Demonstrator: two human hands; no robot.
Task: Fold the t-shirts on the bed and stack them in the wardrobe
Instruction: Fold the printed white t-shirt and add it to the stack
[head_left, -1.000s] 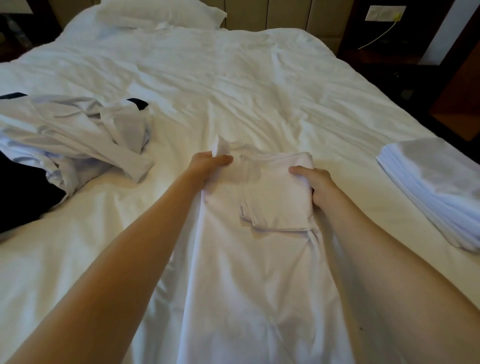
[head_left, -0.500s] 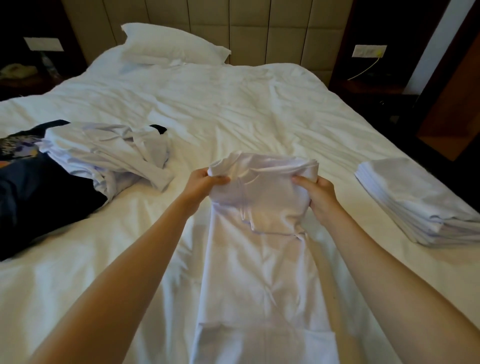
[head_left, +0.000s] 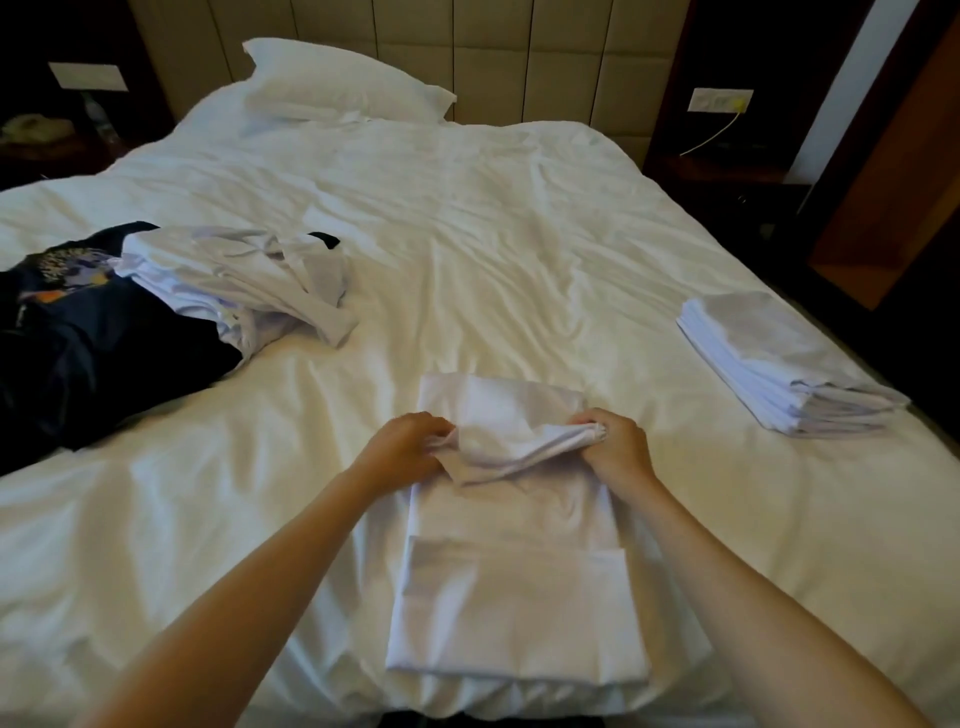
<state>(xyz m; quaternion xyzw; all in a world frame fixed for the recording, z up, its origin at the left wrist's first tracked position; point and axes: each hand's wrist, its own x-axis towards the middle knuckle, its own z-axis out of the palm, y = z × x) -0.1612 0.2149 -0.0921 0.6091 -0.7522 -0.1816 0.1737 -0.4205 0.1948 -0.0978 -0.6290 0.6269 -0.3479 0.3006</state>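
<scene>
Pinching the bunched upper part of the white t-shirt at both ends, with the left grip clenched on the left corner and the right grip clenched on the right corner, and holding this part slightly lifted over the long folded lower part, flat on the bed near its front edge. Judged as the middle of the crosswise fold, so not yet a finished packet. Easy to spoil from here by bringing one grip down sooner than the other: a crooked fold, with corners not matching. Also possible to trap the crumpled cloth between the two grips inside the fold, giving a thick lump and a packet not fit for lying flat on the stack of folded t-shirts, well apart at the right side of the bed. Danger too of dragging the lower layers along by pulling too hard toward the person, opening the side folds or sliding the near hem over the front edge of the bed. Soft, wrinkled bedding underneath, so little support for pressing a sharp crease; better to smooth with flat fingers after letting go. Hard to see edges, white on white. Far left, a heap of unfolded shirts lying partly over a dark garment, not yet done; no wardrobe in view, and later a risk of tipping the stack during carrying.
</scene>
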